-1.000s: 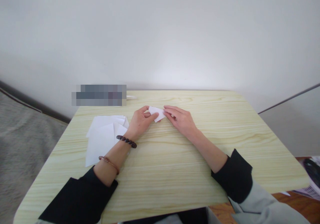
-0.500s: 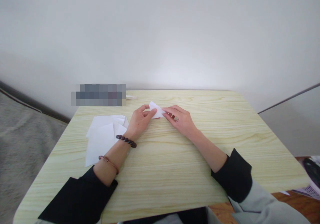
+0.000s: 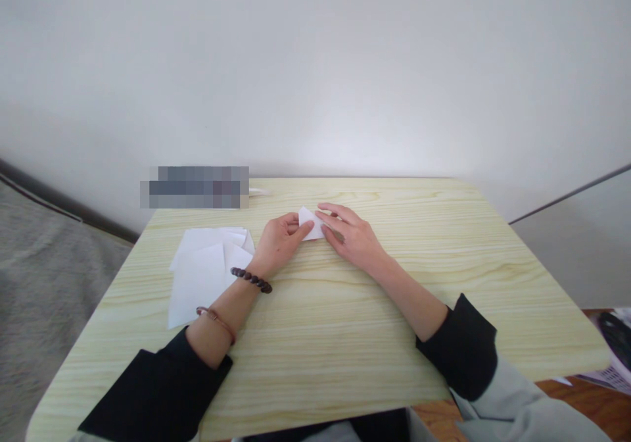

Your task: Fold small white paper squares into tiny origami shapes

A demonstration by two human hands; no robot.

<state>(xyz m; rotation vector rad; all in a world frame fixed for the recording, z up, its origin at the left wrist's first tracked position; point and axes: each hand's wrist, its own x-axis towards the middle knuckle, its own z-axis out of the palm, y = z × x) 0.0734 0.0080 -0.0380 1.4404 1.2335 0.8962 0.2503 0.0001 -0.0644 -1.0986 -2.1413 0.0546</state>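
A small folded piece of white paper [image 3: 307, 218] is held just over the middle of the table, its top coming to a point. My left hand [image 3: 282, 241] grips its left side, thumb pressed on the front and the other fingers curled behind. At the paper's right edge, my right hand [image 3: 353, 233] has thumb and index finger on it, while another finger stretches out above. The right fingertips partly cover that edge, so its folds there are hidden.
Several loose white sheets [image 3: 197, 281] lie overlapping beside my left forearm. A blurred-out object [image 3: 197, 189] stands at the table's back left, with a thin white item [image 3: 259, 192] next to it. Behind the wooden table [image 3: 320, 337] rises a pale wall [image 3: 345, 80].
The folded paper has come slightly down and tilted flatter, both hands still on it. My right fingers have spread a little and moved onto the paper's edge.
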